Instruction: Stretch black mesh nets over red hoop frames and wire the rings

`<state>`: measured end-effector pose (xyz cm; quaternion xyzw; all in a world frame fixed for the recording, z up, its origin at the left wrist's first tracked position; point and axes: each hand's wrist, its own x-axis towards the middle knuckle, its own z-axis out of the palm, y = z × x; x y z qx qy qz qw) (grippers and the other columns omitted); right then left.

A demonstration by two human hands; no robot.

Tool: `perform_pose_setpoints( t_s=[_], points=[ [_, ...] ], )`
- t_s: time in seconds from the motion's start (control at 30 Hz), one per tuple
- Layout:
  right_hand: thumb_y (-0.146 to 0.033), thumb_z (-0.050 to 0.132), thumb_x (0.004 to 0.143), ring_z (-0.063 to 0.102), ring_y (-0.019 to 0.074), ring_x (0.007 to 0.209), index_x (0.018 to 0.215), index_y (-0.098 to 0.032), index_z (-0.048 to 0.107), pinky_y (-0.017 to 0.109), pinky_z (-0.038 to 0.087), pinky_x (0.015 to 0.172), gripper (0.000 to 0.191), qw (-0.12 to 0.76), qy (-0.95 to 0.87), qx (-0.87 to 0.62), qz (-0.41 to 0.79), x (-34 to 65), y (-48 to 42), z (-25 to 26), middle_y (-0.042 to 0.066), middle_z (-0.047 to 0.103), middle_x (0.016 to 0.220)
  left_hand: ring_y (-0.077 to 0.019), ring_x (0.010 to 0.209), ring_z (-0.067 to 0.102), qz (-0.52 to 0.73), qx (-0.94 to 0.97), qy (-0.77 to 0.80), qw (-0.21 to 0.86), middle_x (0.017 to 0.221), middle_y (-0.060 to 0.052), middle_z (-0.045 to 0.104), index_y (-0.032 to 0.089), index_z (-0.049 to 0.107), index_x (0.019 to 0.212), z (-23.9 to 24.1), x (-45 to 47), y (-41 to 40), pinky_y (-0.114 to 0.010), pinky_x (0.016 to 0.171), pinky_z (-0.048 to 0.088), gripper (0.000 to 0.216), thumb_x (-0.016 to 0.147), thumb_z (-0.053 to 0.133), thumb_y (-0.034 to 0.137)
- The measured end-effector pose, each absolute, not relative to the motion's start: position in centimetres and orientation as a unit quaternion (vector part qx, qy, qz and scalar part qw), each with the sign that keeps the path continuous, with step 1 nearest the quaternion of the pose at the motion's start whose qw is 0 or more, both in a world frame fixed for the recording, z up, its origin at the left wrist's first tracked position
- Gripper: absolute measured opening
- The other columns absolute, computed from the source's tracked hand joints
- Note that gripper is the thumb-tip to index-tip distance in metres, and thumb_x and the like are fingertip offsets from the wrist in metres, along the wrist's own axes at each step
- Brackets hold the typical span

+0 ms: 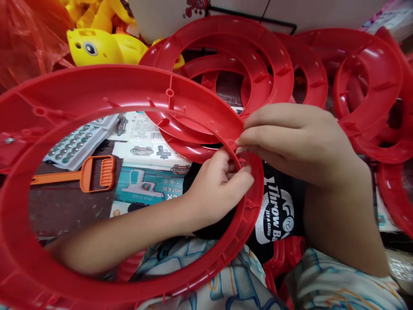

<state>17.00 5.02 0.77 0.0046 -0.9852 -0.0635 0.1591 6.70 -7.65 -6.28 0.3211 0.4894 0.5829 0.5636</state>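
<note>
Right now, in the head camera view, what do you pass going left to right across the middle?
Grey button tray → orange scoop → left hand → right hand → stacked red rings. Both hands pinch the big red ring.

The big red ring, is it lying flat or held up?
Held up: both hands pinch the red ring at its rim.

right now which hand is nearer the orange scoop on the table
Left. The left hand is just right of the orange scoop, seen through the red ring; the right hand is farther right.
</note>
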Motion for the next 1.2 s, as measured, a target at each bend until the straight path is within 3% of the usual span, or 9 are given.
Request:
perform_pose_setpoints(
  t_s=[0.1,0.3,0.43,0.67,0.87,0.93,1.03,1.1,1.2],
  points=[
    [-0.028,0.049,0.097,0.059,0.0148,0.068,0.081,-0.015,0.067,0.028,0.040,0.056,0.028,0.167,-0.980,-0.021,-0.107,16.9,4.9,1.0,0.004,0.066,0.079,-0.0102,0.068,0.058,0.551,0.349,0.544,0.527,0.077,0.005,0.058,0.022,0.039,0.094,-6.2,6.5,-7.7,-0.023,0.060,0.045,0.024,0.082,0.059,0.020],
    [-0.025,0.042,0.098,0.048,0.0164,0.065,0.077,-0.019,0.061,0.032,0.032,0.057,0.029,0.060,-0.985,-0.032,-0.161,17.3,4.6,2.5,0.003,0.056,0.072,-0.0181,0.077,0.061,0.462,0.432,0.555,0.540,0.076,0.002,0.057,0.021,0.043,0.109,-6.2,5.0,-7.8,-0.030,0.067,0.050,0.034,0.079,0.059,0.020],
    [-0.028,0.034,0.101,0.036,0.0145,0.061,0.079,-0.020,0.063,0.032,0.028,0.056,0.037,0.050,-0.992,-0.016,-0.116,17.7,4.1,3.7,0.001,0.045,0.069,-0.0199,0.076,0.062,0.430,0.443,0.555,0.557,0.068,0.004,0.055,0.022,0.043,0.115,-5.9,4.1,-8.3,-0.032,0.067,0.050,0.037,0.080,0.057,0.021],
    [-0.018,0.030,0.100,0.031,0.0093,0.059,0.066,-0.018,0.054,0.029,0.026,0.056,0.042,0.048,-0.997,0.011,-0.057,16.5,3.4,3.6,-0.001,0.045,0.068,-0.0170,0.072,0.059,0.370,0.463,0.554,0.585,0.081,-0.001,0.060,0.019,0.046,0.110,-5.0,4.6,-9.7,-0.029,0.062,0.047,0.033,0.079,0.057,0.019],
    [-0.017,0.036,0.100,0.037,0.0082,0.060,0.074,-0.019,0.062,0.027,0.028,0.054,0.036,0.055,-0.997,0.040,0.025,16.9,4.5,3.3,-0.001,0.050,0.071,-0.0124,0.079,0.058,0.446,0.359,0.454,0.683,0.090,0.000,0.059,0.022,0.050,0.107,-4.5,5.8,-10.2,-0.025,0.070,0.051,0.027,0.083,0.057,0.014],
    [-0.015,0.039,0.099,0.037,0.0080,0.060,0.074,-0.017,0.064,0.027,0.028,0.054,0.035,0.072,-0.996,0.045,0.034,17.0,4.6,3.4,-0.001,0.050,0.071,-0.0114,0.081,0.059,0.486,0.331,0.412,0.696,0.090,-0.001,0.060,0.020,0.050,0.106,-4.4,6.1,-10.1,-0.023,0.072,0.052,0.022,0.086,0.060,0.020],
    [-0.018,0.039,0.100,0.034,0.0075,0.059,0.074,-0.015,0.065,0.027,0.027,0.054,0.037,0.093,-0.994,0.061,0.023,16.9,4.4,3.4,-0.001,0.048,0.070,-0.0106,0.067,0.056,0.521,0.335,0.416,0.666,0.076,0.002,0.057,0.022,0.044,0.110,-4.8,6.2,-10.0,-0.021,0.059,0.049,0.026,0.093,0.054,0.040],
    [-0.023,0.038,0.102,0.034,0.0078,0.058,0.075,-0.015,0.066,0.027,0.026,0.054,0.040,0.114,-0.992,0.060,-0.001,16.9,4.3,3.4,-0.001,0.049,0.069,-0.0096,0.056,0.050,0.525,0.363,0.450,0.624,0.069,0.005,0.052,0.024,0.039,0.110,-5.1,5.9,-9.8,-0.021,0.051,0.044,0.027,0.096,0.050,0.044],
    [-0.030,0.038,0.102,0.037,0.0086,0.058,0.072,-0.017,0.066,0.028,0.027,0.054,0.043,0.134,-0.990,0.027,-0.030,17.0,4.5,3.4,-0.001,0.051,0.066,-0.0112,0.075,0.058,0.496,0.459,0.501,0.540,0.089,0.002,0.059,0.024,0.036,0.112,-5.4,5.1,-9.3,-0.023,0.066,0.049,0.025,0.095,0.053,0.033]
  ],
)
